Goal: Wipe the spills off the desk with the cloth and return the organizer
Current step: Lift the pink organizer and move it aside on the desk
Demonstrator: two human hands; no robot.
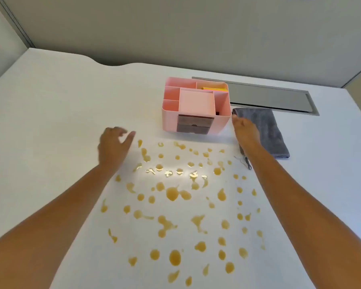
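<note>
While amber spills (pixel 172 193) dot the white desk (pixel 50 105), both hands reach empty: the left hand (pixel 113 149) spread beside the pink organizer (pixel 196 105), the right hand (pixel 245 130) over the folded grey cloth (pixel 269 130), likely to grasp it.

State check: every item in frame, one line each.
spills: amber drops all over the desk, unwiped.
cloth: grey, folded flat, right of the organizer.
organizer: pink, upright, both front drawers shut, behind the spills.
left hand: open, empty, reaching toward the organizer.
right hand: over the cloth's left edge; grip unclear.
desk: white, wet in the middle.
</note>
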